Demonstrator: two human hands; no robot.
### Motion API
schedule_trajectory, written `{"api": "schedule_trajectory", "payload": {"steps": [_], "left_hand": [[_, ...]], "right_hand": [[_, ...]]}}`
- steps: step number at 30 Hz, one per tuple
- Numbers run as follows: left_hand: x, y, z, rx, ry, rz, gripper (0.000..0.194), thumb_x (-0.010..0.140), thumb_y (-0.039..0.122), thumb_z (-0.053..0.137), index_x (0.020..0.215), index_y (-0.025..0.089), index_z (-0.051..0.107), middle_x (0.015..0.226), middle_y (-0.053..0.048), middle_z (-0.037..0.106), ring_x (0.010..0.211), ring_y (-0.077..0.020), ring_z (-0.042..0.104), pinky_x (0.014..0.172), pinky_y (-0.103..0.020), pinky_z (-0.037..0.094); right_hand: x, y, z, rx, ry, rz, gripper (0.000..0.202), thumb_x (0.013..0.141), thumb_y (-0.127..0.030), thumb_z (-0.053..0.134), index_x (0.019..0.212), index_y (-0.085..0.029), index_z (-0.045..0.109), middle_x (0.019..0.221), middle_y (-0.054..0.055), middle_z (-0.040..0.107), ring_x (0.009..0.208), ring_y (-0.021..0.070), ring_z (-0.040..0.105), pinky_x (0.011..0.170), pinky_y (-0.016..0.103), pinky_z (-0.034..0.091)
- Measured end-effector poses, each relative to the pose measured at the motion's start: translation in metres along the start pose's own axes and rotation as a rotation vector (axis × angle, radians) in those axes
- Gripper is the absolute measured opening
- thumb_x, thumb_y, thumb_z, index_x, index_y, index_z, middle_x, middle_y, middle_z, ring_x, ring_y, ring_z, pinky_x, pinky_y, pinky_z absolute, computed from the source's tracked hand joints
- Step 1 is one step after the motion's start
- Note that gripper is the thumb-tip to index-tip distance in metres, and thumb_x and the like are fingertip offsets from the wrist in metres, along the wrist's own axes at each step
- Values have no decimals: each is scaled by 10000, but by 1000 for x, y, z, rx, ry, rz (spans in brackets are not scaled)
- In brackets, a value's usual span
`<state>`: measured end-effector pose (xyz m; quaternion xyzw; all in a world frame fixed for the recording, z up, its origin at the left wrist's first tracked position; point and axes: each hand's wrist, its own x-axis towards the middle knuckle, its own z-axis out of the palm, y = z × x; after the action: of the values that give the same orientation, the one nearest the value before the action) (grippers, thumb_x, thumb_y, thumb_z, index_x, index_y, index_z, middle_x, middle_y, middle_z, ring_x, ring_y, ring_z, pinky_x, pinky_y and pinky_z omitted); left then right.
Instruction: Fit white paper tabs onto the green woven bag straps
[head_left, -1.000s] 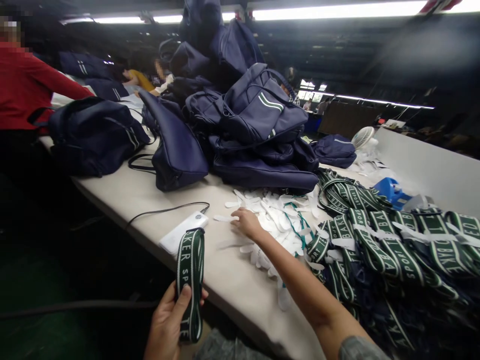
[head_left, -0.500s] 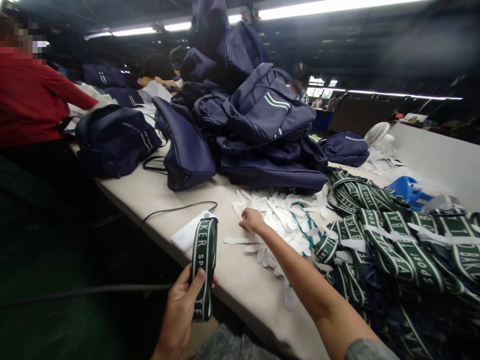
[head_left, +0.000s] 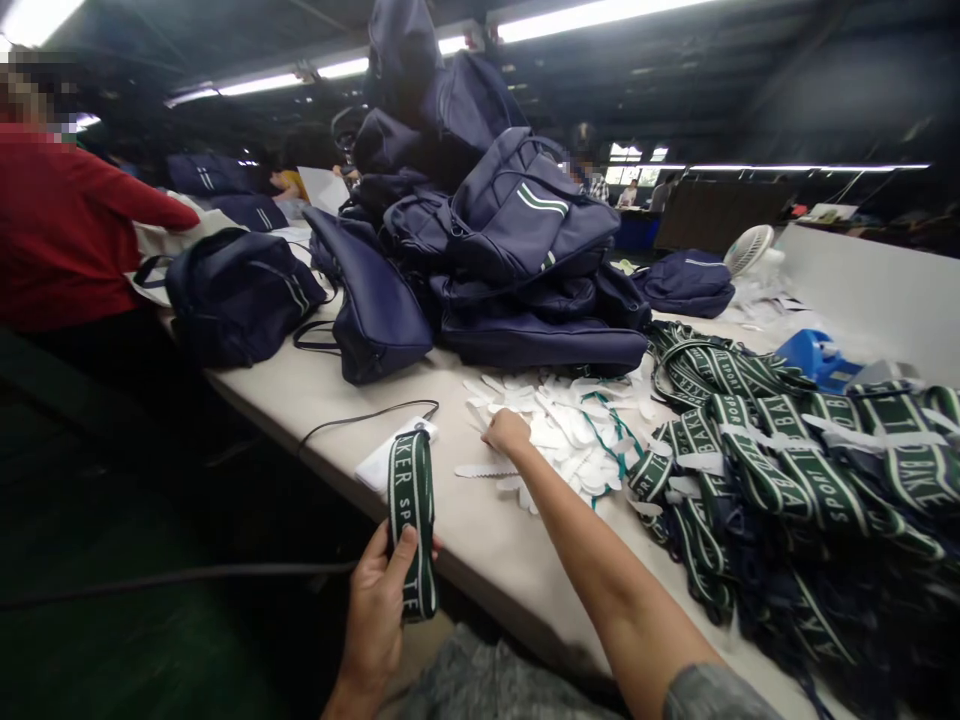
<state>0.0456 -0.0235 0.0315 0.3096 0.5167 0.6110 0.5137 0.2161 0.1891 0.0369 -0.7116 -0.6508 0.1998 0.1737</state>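
My left hand point(head_left: 382, 590) is closed around a folded green strap point(head_left: 411, 500) with white edges and white lettering, held upright at the table's front edge. My right hand point(head_left: 507, 432) reaches over a loose pile of white toothed strips point(head_left: 570, 440), its fingers pinched together at the pile's left side. Whether a strip sits between those fingertips is hidden. One separate white strip point(head_left: 480, 471) lies just below the right hand. Behind the held strap is a white flat object point(head_left: 371, 468) with a black cord.
Navy bags point(head_left: 525, 215) are heaped high at the table's back. Bundled green straps point(head_left: 795, 460) cover the right side, with a blue tape dispenser point(head_left: 814, 360) and a fan point(head_left: 748, 250) behind. A co-worker in a red top point(head_left: 67, 230) stands at left.
The view has shifted slightly. My left hand still grips the strap, now a little further right in view. My right hand stays at the strip pile with its fingers pinched.
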Motion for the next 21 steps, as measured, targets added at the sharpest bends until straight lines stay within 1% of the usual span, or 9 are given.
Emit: {"api": "schedule_trajectory", "payload": {"steps": [4, 5, 7, 10, 13, 15, 17, 19, 21], "left_hand": [[1, 6, -6, 101, -40, 75, 310, 821, 478, 705, 921, 185, 684, 790, -29, 709, 706, -152, 604, 626, -209, 483], [0, 9, -8, 157, -64, 102, 302, 831, 474, 693, 932, 190, 691, 806, -33, 714, 720, -162, 613, 643, -219, 488], [-4, 18, -7, 267, -133, 157, 295, 840, 456, 686, 988, 201, 708, 834, -40, 723, 754, -190, 634, 687, -248, 502], [-9, 29, 1, 376, -291, 225, 301, 844, 413, 684, 1073, 223, 729, 880, -47, 731, 791, -231, 656, 763, -301, 519], [-10, 27, 16, 421, -393, 254, 261, 849, 375, 679, 1060, 239, 748, 983, -52, 732, 906, -260, 663, 869, -325, 505], [-9, 18, 23, 415, -387, 192, 263, 845, 383, 683, 1053, 234, 742, 980, -50, 731, 938, -262, 661, 868, -311, 502], [-6, 9, 27, 361, -377, 46, 310, 846, 421, 677, 1079, 218, 707, 862, -39, 726, 822, -228, 663, 741, -276, 513], [-3, 2, 27, 274, -401, -112, 367, 844, 454, 675, 1104, 197, 651, 736, -17, 691, 674, -179, 627, 598, -235, 476], [0, 0, 25, 201, -437, -216, 398, 834, 459, 689, 1107, 184, 595, 707, -4, 668, 623, -151, 602, 560, -216, 457]], "right_hand": [[-36, -4, -10, 356, 32, -82, 81, 856, -167, 631, 781, -155, 599, 859, 52, 691, 887, 187, 670, 803, 317, 514], [-50, -5, -10, 454, 11, -121, 87, 839, -170, 619, 761, -164, 581, 812, 42, 693, 839, 181, 681, 764, 296, 516], [-82, -4, -8, 635, -97, -192, 125, 794, -223, 631, 705, -176, 556, 690, 14, 672, 680, 168, 681, 643, 268, 520], [-125, 2, -4, 835, -257, -240, 180, 717, -287, 646, 610, -183, 545, 553, -6, 604, 493, 153, 599, 490, 261, 484], [-148, 14, -3, 965, -245, -223, 197, 729, -310, 586, 576, -190, 550, 510, -11, 549, 471, 133, 532, 454, 244, 433], [-153, 22, -3, 1014, -238, -210, 212, 742, -296, 546, 559, -189, 552, 494, -15, 524, 460, 116, 492, 446, 226, 392], [-155, 29, -4, 1035, -284, -214, 211, 744, -265, 527, 556, -179, 571, 493, -20, 516, 437, 98, 451, 439, 216, 356], [-157, 34, -7, 1039, -344, -225, 203, 753, -239, 519, 583, -170, 607, 491, -34, 498, 424, 87, 413, 442, 211, 336], [-162, 37, -13, 1046, -416, -260, 200, 777, -231, 531, 633, -167, 654, 522, -35, 516, 479, 101, 455, 498, 221, 380]]}}
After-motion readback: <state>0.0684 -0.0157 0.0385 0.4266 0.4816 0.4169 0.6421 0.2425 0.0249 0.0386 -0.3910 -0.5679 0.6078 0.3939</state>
